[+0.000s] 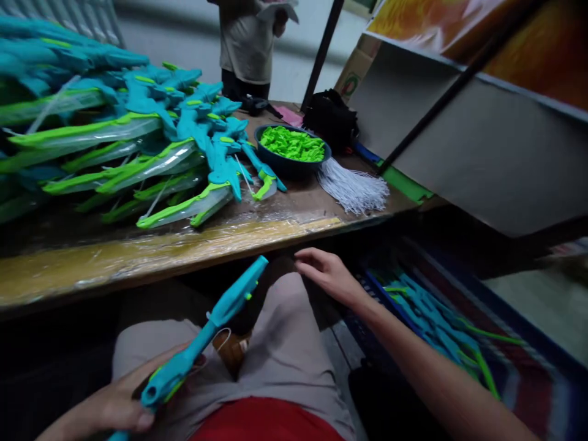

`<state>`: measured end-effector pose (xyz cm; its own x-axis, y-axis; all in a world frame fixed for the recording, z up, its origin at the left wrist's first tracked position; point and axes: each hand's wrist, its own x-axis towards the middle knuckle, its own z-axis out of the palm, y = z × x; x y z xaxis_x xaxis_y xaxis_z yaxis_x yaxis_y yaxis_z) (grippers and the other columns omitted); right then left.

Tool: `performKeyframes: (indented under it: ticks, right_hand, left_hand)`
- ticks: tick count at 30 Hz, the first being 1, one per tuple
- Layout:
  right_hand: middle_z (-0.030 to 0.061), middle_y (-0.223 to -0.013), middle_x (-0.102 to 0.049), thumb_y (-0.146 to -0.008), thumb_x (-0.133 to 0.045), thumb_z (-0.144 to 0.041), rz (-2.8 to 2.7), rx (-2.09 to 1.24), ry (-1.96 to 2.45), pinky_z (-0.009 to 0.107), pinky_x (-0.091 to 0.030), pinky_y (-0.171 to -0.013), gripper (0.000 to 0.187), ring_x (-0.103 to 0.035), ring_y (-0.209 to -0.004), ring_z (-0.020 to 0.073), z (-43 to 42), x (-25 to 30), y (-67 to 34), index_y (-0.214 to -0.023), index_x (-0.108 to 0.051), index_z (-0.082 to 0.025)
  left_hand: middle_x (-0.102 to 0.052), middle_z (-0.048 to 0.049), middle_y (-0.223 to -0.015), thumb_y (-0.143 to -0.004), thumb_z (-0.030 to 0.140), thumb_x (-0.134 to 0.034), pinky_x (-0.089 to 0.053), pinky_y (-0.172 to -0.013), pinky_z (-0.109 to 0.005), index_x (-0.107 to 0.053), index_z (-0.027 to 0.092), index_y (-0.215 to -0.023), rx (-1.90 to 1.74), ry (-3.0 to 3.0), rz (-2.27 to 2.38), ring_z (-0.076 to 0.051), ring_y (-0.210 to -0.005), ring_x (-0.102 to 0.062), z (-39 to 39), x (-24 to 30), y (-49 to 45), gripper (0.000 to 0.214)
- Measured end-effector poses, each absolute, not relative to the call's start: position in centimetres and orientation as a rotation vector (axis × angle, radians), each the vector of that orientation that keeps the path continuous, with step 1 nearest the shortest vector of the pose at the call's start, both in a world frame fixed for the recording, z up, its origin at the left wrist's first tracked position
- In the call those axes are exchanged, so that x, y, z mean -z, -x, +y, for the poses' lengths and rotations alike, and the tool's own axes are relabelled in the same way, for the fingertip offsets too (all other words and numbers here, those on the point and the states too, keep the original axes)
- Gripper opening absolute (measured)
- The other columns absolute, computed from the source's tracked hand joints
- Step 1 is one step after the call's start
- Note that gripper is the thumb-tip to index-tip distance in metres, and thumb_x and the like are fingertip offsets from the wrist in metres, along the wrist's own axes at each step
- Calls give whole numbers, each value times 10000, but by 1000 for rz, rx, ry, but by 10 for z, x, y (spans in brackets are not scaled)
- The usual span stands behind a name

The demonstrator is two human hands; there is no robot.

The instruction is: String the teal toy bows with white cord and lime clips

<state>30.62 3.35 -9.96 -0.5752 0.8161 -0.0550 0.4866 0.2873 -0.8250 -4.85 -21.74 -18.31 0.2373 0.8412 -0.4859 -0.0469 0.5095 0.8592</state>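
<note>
In my left hand [124, 392] is a teal plastic toy crossbow body [211, 324], slanting up and to the right above my lap. My fingers wrap round its lower end. A small light-green piece sits on its side, and a thin white cord loops off its middle. My right hand [324, 269] is by my right knee [285, 300], just below the table's front edge, fingers stretched out and nothing visible in them. A pile of teal toy crossbows [184, 128] with lime-green bow limbs and white strings covers the left of the table [220, 242].
A dark bowl [285, 165] of small lime-green parts stands beyond the pile. Next to it lie a bundle of white cords [353, 187] and a black bag [331, 119]. At lower right, a blue crate [376, 288] holds teal parts. A person [248, 46] stands behind the table.
</note>
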Motion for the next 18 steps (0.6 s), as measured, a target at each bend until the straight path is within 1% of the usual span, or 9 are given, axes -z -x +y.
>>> performKeyframes:
  ticks: [2, 5, 8, 11, 12, 15, 16, 17, 18]
  right_hand:
    - [74, -920, -690, -966, -536, -418, -2109, -1237, 1186, 316, -543, -761, 319, -669, -832, 198, 24, 107, -312, -1098, -636, -145]
    - [60, -859, -702, -934, -587, -407, -2145, -1395, 1075, 291, -539, -691, 285, -668, -770, 194, 5, 124, -299, -1039, -675, -158]
    - [52, -867, -721, -935, -604, -421, -2280, -1600, 874, 289, -540, -700, 276, -676, -784, 200, -16, 134, -267, -1030, -709, -185]
    - [73, -1026, -730, -892, -666, -549, -2434, -1842, 578, 336, -545, -845, 417, -681, -950, 245, -41, 136, -226, -1125, -707, -205]
    - [95, -1161, -707, -833, -715, -616, -2478, -1906, 455, 371, -525, -936, 556, -657, -1072, 280, -51, 136, -210, -1210, -682, -208]
    - [142, -1508, -491, -624, -816, -744, -2563, -2057, 7, 459, -390, -1135, 1056, -473, -1361, 366, -89, 136, -161, -1480, -483, -223]
    - [140, -1527, -470, -640, -803, -749, -2551, -2105, -145, 456, -381, -1142, 1082, -463, -1371, 363, -104, 136, -146, -1514, -435, -229]
    - [129, -1485, -520, -716, -759, -734, -2521, -2154, -269, 433, -414, -1112, 988, -513, -1326, 341, -119, 137, -131, -1509, -441, -236]
    - [111, -1387, -607, -818, -689, -696, -2487, -2197, -357, 395, -466, -1051, 809, -588, -1235, 308, -134, 138, -117, -1459, -501, -239]
  left_hand:
    - [-775, -20, -1115, -567, 631, -728, -517, -892, -466, -732, 341, -1240, -832, -545, 974, -359, -938, -696, -239, 165, 42, 733]
    - [-771, -74, -1117, -726, 651, -643, -518, -905, -352, -731, 261, -1256, -1040, -251, 819, -266, -913, -702, -269, 143, 14, 664]
    - [-772, -112, -1112, -751, 671, -658, -553, -757, -257, -710, 210, -1282, -1212, -277, 612, -229, -884, -721, -294, 133, -10, 705]
    - [-711, -94, -1275, -788, 594, -673, -576, -777, -306, -632, 262, -1370, -1485, -315, 565, -279, -1077, -684, -321, 123, -20, 671]
    - [-678, -90, -1336, -798, 568, -673, -577, -806, -332, -616, 270, -1384, -1578, -321, 566, -292, -1130, -663, -330, 118, -22, 660]
    - [-600, -106, -1442, -832, 508, -635, -548, -920, -406, -586, 243, -1404, -1832, -344, 573, -314, -1226, -615, -353, 102, -27, 633]
    - [-586, -113, -1457, -836, 489, -621, -530, -961, -427, -575, 227, -1411, -1906, -349, 576, -319, -1257, -597, -359, 97, -28, 634]
    - [-574, -121, -1469, -830, 471, -615, -510, -1000, -448, -560, 209, -1422, -1971, -349, 578, -325, -1285, -578, -364, 92, -29, 649]
    - [-566, -131, -1476, -815, 456, -619, -491, -1031, -464, -544, 191, -1433, -2029, -349, 580, -331, -1308, -561, -369, 90, -30, 676]
